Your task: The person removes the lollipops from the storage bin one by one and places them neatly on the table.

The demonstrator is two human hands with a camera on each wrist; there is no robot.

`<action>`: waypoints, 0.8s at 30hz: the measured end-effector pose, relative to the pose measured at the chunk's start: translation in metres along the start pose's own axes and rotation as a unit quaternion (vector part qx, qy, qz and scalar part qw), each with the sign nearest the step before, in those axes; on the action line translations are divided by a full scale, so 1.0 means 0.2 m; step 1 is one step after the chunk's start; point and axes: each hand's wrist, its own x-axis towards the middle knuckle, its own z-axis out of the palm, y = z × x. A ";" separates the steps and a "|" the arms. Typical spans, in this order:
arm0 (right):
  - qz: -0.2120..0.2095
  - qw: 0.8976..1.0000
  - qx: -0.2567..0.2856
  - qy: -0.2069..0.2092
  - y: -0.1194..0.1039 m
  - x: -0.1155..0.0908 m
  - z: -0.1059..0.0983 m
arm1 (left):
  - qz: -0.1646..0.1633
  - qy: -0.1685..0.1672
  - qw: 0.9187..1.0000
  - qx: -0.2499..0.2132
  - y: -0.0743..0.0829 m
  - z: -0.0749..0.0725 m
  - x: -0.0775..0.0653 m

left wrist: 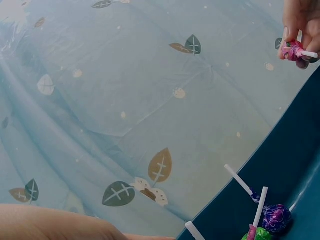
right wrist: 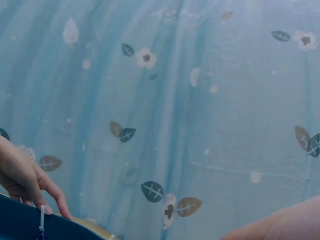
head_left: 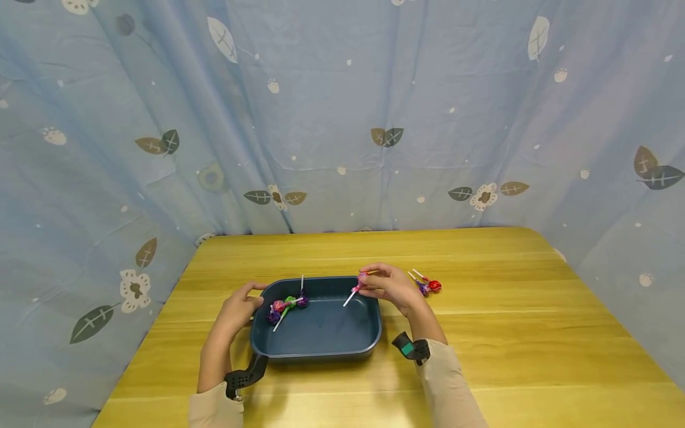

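My right hand pinches a pink-wrapped lollipop above the right back corner of a dark blue tray, its white stick slanting down to the left. The same pink lollipop shows at the upper right of the left wrist view. At the tray's left back corner, my left hand holds the rim with thumb and fingers. Several lollipops lie inside on the left: a pink one, a green one and purple ones. In the right wrist view only an edge of the right hand appears.
Right of the tray, a red lollipop and a purple lollipop lie side by side on the wooden table. A pale blue patterned curtain hangs behind the table and along its sides.
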 end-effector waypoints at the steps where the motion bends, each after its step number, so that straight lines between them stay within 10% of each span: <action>1: 0.000 1.000 -0.002 0.003 0.00 0.00 -0.01 | 0.000 0.000 1.000 -0.001 0.00 0.00 0.00; 24: 0.009 0.997 0.040 0.070 -0.02 -0.03 -0.19 | 0.002 0.000 1.000 -0.001 0.01 0.00 0.00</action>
